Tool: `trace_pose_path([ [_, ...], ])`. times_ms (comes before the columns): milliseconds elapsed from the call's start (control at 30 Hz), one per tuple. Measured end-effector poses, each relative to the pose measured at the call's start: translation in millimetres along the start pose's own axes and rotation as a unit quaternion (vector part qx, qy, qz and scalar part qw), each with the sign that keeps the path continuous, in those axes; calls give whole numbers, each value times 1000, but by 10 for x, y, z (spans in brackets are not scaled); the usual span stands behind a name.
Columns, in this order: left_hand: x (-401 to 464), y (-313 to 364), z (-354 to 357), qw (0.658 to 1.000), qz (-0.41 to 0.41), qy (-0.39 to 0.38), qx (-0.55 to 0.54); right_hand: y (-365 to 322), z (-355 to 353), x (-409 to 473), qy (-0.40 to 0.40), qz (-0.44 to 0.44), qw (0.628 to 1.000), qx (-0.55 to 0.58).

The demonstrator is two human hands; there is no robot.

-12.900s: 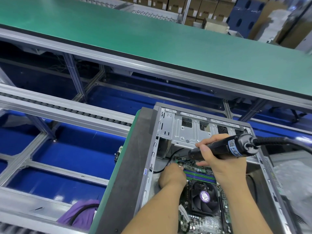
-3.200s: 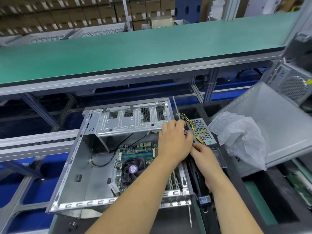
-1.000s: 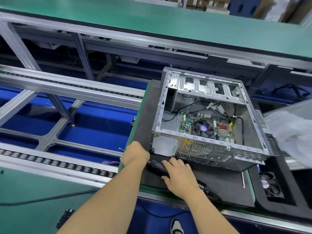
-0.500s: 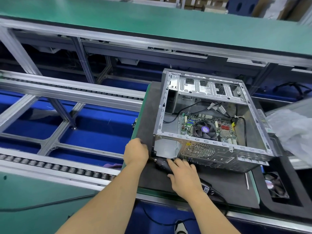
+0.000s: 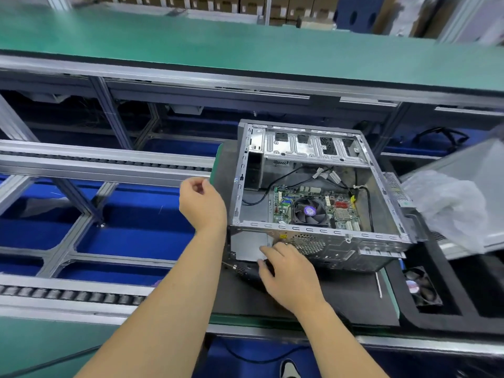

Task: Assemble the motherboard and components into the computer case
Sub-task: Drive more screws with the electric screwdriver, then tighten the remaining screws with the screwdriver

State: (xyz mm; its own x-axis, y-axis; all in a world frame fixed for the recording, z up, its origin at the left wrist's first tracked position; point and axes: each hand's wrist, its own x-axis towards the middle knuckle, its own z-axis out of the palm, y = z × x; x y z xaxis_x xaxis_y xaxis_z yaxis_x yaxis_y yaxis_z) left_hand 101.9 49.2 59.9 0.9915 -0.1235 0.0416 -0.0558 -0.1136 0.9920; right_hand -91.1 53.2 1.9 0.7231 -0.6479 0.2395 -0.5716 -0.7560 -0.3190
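One case (image 5: 313, 203) lies open on the dark mat (image 5: 354, 298) of the table, and the motherboard (image 5: 313, 208) sits flat on its floor with the fan (image 5: 309, 211) on top, so the main fitting looks done. Cables (image 5: 327, 175) trail loose beyond the board, so wiring and closing up likely remain. The left hand (image 5: 201, 203) hovers just left of the case, its fingers (image 5: 195, 184) loosely curled and holding nothing. The right hand (image 5: 289, 274) lies against the case's near wall, covering a black screwdriver (image 5: 245, 270) on the mat; whether its fingers grasp the tool cannot be told
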Motion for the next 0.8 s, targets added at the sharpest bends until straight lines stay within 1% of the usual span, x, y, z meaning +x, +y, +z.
trace_pose_path([
  [67, -97, 273, 234, 998, 43, -33, -22, 14, -239, 109, 118, -19, 992, 33],
  [100, -178, 397, 368, 996, 61, -59, -31, 54, -385, 190, 155, -24, 987, 40],
  [167, -373, 589, 654, 988, 97, -111, -37, 214, -703, 373, 206, -13, 977, 54],
  [233, -584, 685, 958, 980, 113, -161, -24, 516, -1007, 524, 259, 26, 961, 88],
  [300, -759, 681, 1269, 972, 113, -206, 1, 952, -1238, 642, 297, 109, 936, 157],
  [367, -911, 624, 1578, 967, 104, -232, 31, 1533, -1360, 762, 302, 237, 895, 227],
  [400, -980, 588, 1732, 965, 96, -242, 40, 1863, -1377, 819, 284, 309, 864, 279],
  [467, -1102, 528, 2014, 961, 85, -256, 56, 2429, -1337, 879, 213, 419, 778, 416],
  [500, -1151, 510, 2147, 958, 86, -263, 68, 2652, -1286, 882, 177, 451, 750, 450],
  [533, -1195, 497, 2271, 955, 86, -272, 78, 2848, -1203, 877, 139, 466, 756, 439],
  [567, -1237, 486, 2382, 952, 83, -283, 84, 3012, -1105, 865, 100, 462, 788, 394],
  [633, -1304, 459, 2547, 945, 86, -299, 99, 3175, -915, 883, 13, 421, 864, 277],
  [667, -1329, 441, 2605, 943, 93, -302, 108, 3200, -834, 912, -30, 398, 884, 243],
  [733, -1363, 406, 2676, 940, 103, -300, 122, 3213, -687, 985, -77, 363, 907, 201],
  [800, -1360, 388, 2711, 938, 109, -299, 136, 3193, -586, 1076, -78, 357, 912, 185],
])
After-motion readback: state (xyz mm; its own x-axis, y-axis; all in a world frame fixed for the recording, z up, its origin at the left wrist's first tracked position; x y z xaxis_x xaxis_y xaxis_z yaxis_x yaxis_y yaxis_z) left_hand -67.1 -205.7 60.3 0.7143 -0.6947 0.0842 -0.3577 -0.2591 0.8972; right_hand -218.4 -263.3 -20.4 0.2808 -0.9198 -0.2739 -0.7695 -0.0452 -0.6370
